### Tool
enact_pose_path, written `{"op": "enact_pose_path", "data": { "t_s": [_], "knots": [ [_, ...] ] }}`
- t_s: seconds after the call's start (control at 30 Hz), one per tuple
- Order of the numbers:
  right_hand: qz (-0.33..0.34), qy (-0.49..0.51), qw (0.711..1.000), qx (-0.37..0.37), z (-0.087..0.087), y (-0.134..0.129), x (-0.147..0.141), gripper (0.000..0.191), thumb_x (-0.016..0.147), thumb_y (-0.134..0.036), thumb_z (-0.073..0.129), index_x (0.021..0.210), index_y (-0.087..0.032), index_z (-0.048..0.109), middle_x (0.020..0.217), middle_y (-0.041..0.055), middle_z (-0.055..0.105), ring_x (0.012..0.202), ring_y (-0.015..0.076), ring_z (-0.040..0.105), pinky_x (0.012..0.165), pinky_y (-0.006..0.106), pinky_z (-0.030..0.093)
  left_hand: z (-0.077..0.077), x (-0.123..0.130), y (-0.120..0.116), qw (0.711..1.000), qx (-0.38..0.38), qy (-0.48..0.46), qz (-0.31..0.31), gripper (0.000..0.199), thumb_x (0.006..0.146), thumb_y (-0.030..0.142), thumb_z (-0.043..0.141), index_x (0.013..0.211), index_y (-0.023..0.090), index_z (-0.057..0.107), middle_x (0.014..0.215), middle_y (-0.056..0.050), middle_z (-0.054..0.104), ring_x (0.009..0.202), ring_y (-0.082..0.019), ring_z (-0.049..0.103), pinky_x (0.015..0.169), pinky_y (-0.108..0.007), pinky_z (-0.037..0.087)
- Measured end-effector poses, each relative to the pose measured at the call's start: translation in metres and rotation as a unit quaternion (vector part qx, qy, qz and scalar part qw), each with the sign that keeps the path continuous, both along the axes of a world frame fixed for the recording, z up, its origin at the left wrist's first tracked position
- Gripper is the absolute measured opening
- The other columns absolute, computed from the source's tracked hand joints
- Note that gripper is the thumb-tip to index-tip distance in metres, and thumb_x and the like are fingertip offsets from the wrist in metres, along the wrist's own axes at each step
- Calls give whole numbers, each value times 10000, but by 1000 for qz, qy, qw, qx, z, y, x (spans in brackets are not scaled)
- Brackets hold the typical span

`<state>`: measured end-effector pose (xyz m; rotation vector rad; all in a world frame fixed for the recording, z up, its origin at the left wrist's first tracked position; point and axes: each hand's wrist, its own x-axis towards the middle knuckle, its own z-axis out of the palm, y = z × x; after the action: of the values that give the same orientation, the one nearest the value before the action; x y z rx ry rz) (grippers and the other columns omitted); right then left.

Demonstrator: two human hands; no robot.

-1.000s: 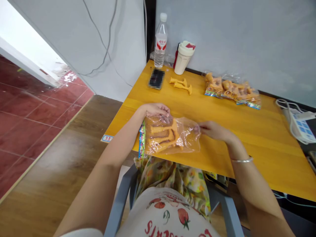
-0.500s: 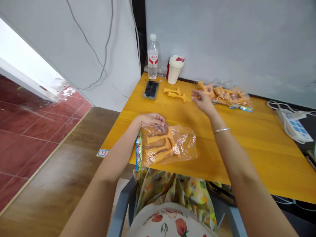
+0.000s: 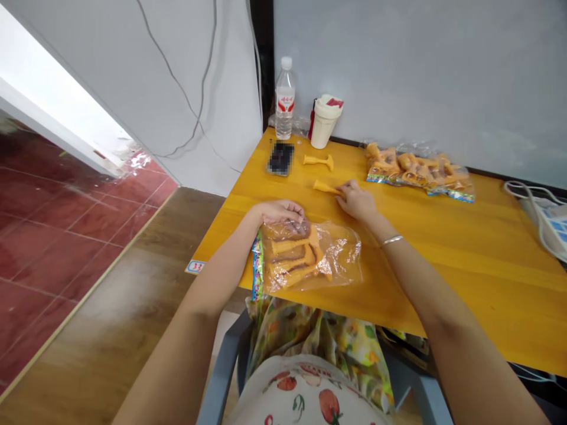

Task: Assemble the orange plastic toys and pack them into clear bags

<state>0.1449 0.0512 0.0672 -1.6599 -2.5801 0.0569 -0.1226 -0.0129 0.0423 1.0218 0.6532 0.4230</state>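
Fingers (image 3: 342, 192) of our right hand (image 3: 358, 202) pinch one orange rod-like plastic piece (image 3: 325, 188); left hand (image 3: 281, 213), curled, touches flat clear-plastic bag (image 3: 343, 255), grip unverifiable

The bare left arm (image 3: 195, 321) reaches forward, and the left hand (image 3: 281, 212) is bent inward and curled. The bare right arm (image 3: 436, 310) also stretches forward, its right hand (image 3: 358, 200) pinching.

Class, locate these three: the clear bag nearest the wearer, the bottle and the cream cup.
Near bag (image 3: 342, 255), head view: on bare film, right part.
Bottle (image 3: 285, 103), head view: on its label.
Cream cup (image 3: 323, 127), head view: on its body, below the lid.
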Motion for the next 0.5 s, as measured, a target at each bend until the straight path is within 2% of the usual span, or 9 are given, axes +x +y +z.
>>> {"op": "enact_pose_path", "data": {
  "t_s": [0.13,0.3,0.4,0.5],
  "knots": [
    [-21,-60,998,2,2,-30,32,402,981,-444,439,1211,-192,651,1271,142,612,901,282,669,725,380,495,1,-1,0,1000,8,-3,-7,322,653,284,880,791,107,649,780,-73,742,736,-159,736,678,-214,571],
    [-34,-78,996,33,8,-76,90,405,998,-448,384,1221,-214,628,1098,113,703,793,262,659,593,336,414,4,0,-1,1000,15,-2,14,293,633,232,883,770,104,658,720,-32,718,617,-100,681,590,-164,519],
    [13,-102,989,109,13,-104,113,410,1010,-410,356,1177,-195,663,1046,138,707,846,284,652,616,348,412,4,0,-2,1000,17,-1,8,300,628,242,887,769,102,662,705,-28,710,603,-97,669,579,-164,506],
    [84,-94,986,113,16,-124,106,367,1007,-364,385,1122,-194,690,1063,139,705,907,286,642,688,363,436,3,-1,-2,1000,15,-9,3,298,633,245,882,763,109,651,718,-28,713,624,-105,676,607,-180,519]
  ]
}}
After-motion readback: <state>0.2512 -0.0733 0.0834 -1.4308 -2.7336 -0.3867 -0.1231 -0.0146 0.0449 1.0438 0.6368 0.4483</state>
